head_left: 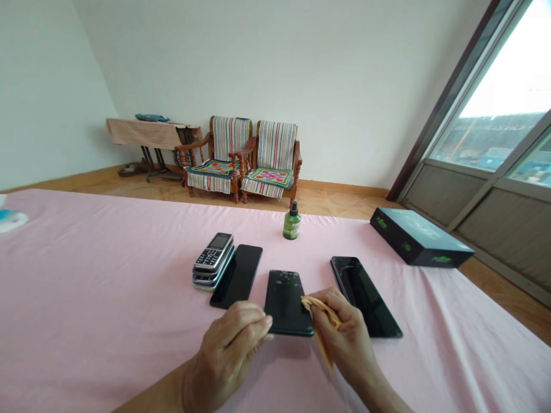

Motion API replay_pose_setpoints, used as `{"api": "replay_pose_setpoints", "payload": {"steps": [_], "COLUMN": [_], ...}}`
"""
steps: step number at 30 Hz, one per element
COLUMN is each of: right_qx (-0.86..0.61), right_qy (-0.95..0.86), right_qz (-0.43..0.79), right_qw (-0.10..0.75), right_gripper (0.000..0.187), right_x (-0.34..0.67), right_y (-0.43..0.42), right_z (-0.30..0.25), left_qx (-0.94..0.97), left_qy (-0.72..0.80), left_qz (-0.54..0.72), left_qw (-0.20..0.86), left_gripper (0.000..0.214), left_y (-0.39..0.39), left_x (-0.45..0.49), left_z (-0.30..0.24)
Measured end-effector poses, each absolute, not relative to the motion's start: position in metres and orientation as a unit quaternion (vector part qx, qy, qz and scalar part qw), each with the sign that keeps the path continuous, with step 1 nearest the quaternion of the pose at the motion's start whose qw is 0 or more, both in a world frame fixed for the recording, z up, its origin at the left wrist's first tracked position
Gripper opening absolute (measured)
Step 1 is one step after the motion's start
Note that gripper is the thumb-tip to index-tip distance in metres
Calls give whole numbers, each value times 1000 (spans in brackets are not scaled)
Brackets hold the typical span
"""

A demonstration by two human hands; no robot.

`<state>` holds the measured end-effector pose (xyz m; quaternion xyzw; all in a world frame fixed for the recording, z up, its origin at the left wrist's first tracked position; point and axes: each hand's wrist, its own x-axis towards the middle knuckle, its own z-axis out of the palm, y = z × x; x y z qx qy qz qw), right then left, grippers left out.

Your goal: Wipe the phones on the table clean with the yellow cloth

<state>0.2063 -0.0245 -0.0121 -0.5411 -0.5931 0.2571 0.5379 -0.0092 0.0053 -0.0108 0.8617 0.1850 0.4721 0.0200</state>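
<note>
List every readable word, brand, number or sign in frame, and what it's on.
None reads reliably.
Black box: green markings on its sides, too blurred to quote.
Green spray bottle: label too small to read.
Keypad phone atop the stack: mark above the screen and key characters too small to read.
Middle smartphone: pale spots on the screen, no legible text.
</note>
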Motion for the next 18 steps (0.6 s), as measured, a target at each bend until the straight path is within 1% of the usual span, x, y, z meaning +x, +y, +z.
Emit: {"api": "replay_pose_setpoints", "payload": {"steps": [5, 8, 11, 15, 18], "right_qx": [-583, -577, -582, -598, -603], "right_qy": [-590, -598, -595, -585, -603], "right_qz": [213, 203, 196, 187, 169], "right_qw": [516, 518, 518, 515, 493], "right_gripper": [16, 16, 16, 16, 17], "right_x": [218, 219, 217, 218, 217], "right_y": [-16, -16, -16, -16, -10], "right_z": [-25, -26, -26, -27, -23], "left_qx": [893, 936, 963, 970, 972], "left_qy": [137, 89, 58, 67, 69], "left_qz": [428, 337, 247, 216, 206], "left_qw": [-14, -60, -90, -92, -90], "left_gripper": [15, 18, 15, 16, 17], "left_y": [4, 4, 5, 7, 7], "left_x": [-7, -3, 0, 0, -1], "left_z": [-7, -2, -1, -4, -6]}}
